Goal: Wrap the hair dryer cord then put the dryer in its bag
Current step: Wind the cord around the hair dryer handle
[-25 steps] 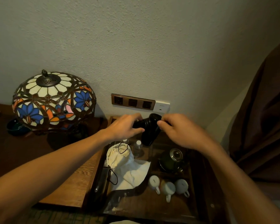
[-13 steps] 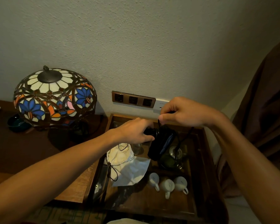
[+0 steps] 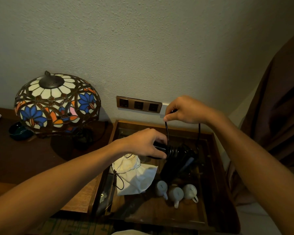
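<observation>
the left hand [image 3: 145,144] has its grip clamped on the handle of the black hair dryer [image 3: 175,157], holding it above the wooden tray [image 3: 217,197]. several turns of black cord [image 3: 167,133] already sit around the handle just beside the left fingers. the right hand [image 3: 185,110] is raised near the wall sockets [image 3: 138,104], its grip pinched together on the cord, which runs down from the thumb to the handle; a second strand hangs from the back of that hand toward the dryer body. the white drawstring bag [image 3: 134,177] lies crumpled on the tray below the left wrist. three small white cups [image 3: 176,192] stand in a row near the bag. a stained-glass lamp [image 3: 56,103] stands on the counter [image 3: 41,155] to the left.
</observation>
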